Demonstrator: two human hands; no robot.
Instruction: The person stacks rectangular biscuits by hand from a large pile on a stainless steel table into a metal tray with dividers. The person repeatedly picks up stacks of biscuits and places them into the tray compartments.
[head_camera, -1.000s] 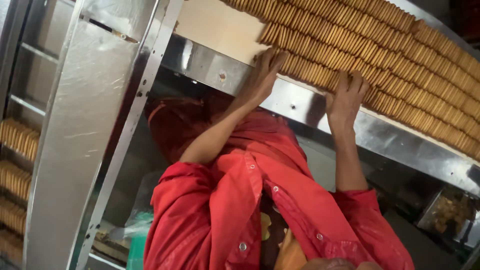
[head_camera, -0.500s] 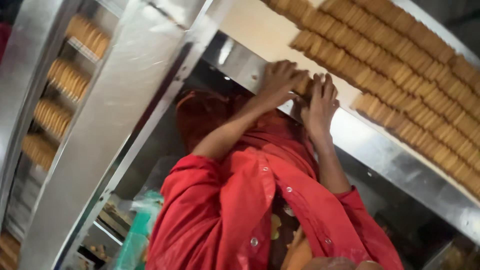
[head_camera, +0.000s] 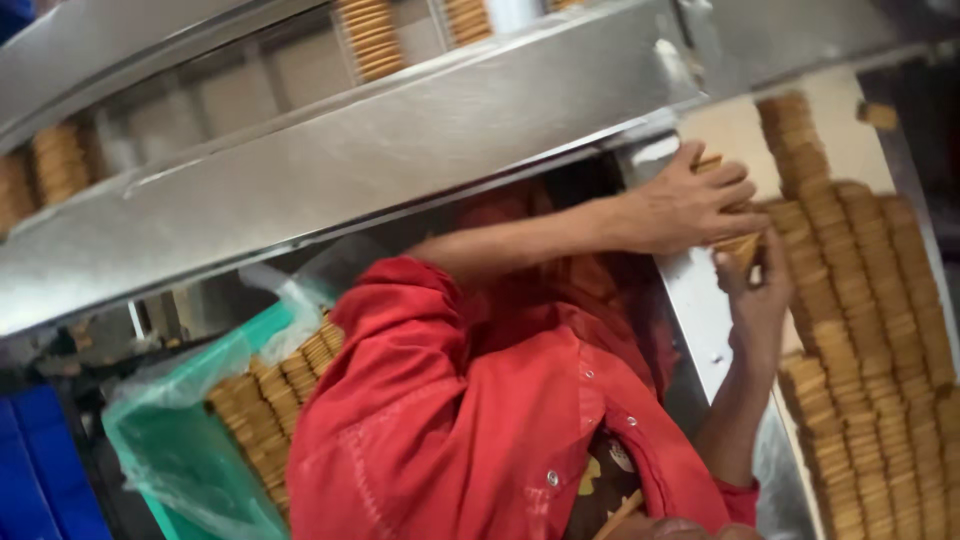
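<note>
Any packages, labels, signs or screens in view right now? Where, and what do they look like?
No labels, signs or screens show.
Green crate: lower left, boxy, lined with clear plastic, holding rows of tan biscuits.
Blue bin: far lower left, only partly in view.

One camera only, worn on the person's head, tilted hard so the scene lies rolled sideways. It looks down past the red buttoned sleeves (head_camera: 450, 420) at close range, toward the steel conveyor frame (head_camera: 400, 150) and the stacked tan round biscuits (head_camera: 860, 300) at right.
</note>
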